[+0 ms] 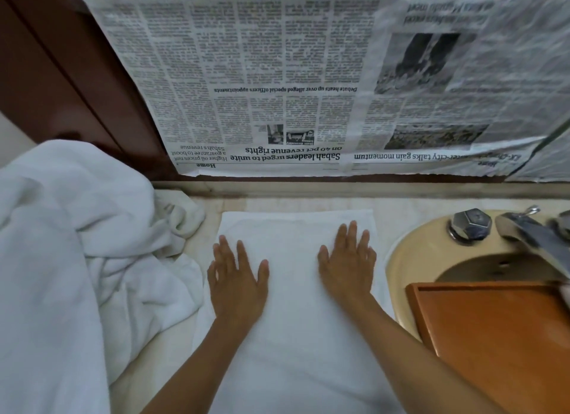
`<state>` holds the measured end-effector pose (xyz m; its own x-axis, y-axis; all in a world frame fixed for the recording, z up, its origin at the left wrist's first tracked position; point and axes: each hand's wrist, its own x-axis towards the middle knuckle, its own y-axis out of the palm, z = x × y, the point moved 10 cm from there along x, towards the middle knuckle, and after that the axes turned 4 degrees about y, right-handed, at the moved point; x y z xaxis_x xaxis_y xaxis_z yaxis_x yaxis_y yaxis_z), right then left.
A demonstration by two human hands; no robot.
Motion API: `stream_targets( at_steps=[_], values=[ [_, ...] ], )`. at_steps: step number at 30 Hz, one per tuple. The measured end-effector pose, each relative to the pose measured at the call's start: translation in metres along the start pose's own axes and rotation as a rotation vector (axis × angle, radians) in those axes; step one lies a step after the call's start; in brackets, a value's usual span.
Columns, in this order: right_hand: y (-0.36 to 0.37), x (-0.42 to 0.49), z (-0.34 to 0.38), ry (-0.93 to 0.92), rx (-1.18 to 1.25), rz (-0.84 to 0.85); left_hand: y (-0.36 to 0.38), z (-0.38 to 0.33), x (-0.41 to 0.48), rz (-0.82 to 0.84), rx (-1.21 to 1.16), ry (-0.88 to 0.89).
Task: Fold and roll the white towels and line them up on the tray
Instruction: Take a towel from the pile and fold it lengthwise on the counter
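A white towel (pixel 296 305) lies flat in the middle of the surface (pixel 391 213). Its far edge is close to the back edge of the surface. The towel runs down to the near edge, at the bottom of the view. It looks smooth, and it is not rolled.

Both hands are on top of the towel. The left hand (pixel 236 281) lies flat on the towel's left side, close to its left edge. Its fingers (pixel 243 256) are straight and spread apart. They press on the cloth and hold nothing. The right hand (pixel 348 265) lies flat on the towel's right side, a bit farther back than the left hand. Its fingers (pixel 351 234) are straight and spread too, and they hold nothing. A bare strip of towel shows between the two hands.

On the left side of the surface is a big pile of white towels (pixel 68 244), all crumpled. The pile comes right up to the flat towel's left edge.

On the right side is a cream sink (pixel 401 259) with a shiny tap (pixel 530 238) and a knob (pixel 470 225). A brown wooden tray (pixel 493 336) sits across the near part of the sink, just beside the flat towel. The right arm covers part of the tray's left edge.

Sheets of newspaper (pixel 262 74) hang upside down on the wall behind the surface.
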<state>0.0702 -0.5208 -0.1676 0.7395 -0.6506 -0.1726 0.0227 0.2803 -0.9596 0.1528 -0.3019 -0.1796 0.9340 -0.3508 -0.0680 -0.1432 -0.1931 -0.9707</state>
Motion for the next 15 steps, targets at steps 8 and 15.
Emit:
stream_targets(
  at_steps=[8, 15],
  values=[
    [0.017, 0.005, 0.058, -0.369, -0.050, 0.039, 0.002, -0.063, 0.045, 0.082, 0.038, 0.381],
    [0.016, 0.018, 0.030, -0.194, -0.034, -0.023, 0.009, -0.030, 0.051, 0.041, 0.033, 0.176]
  ],
)
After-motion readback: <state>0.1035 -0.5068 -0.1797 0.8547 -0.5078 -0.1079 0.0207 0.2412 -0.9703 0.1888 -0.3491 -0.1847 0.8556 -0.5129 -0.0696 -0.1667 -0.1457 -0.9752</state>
